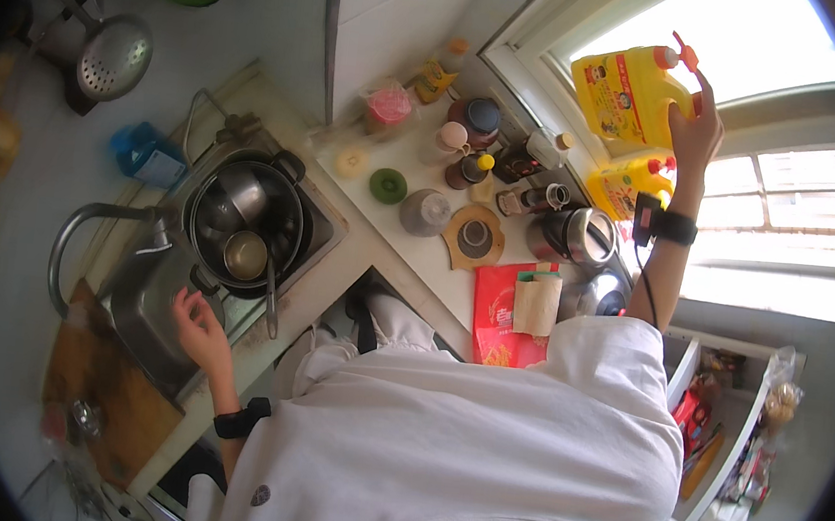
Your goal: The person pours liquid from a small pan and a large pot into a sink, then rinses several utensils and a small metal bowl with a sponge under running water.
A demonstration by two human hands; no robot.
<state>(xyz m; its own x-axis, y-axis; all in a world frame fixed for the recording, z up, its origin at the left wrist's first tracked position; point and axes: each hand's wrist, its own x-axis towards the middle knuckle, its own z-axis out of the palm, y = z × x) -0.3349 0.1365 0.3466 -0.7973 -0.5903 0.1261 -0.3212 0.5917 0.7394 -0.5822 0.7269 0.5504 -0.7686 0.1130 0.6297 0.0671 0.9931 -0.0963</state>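
My right hand (694,129) grips the handle side of a yellow plastic jug (618,95) with a red pump top, held up at the window. Another yellow jug (617,185) stands just below it by the window. My left hand (200,326) is empty with its fingers apart, over the edge of the steel sink (149,310). Close by it is a black two-handled pot (290,211), in which a steel bowl (239,194) and a long-handled ladle (245,254) lie.
A curved faucet (102,211) and wooden cutting board (125,398) are at the left. Bottles, jars, a green ring-shaped item (388,185), a steel vacuum pot (571,234) and a red packet (496,306) stand or lie on the counter. A perforated skimmer (114,58) hangs on the wall.
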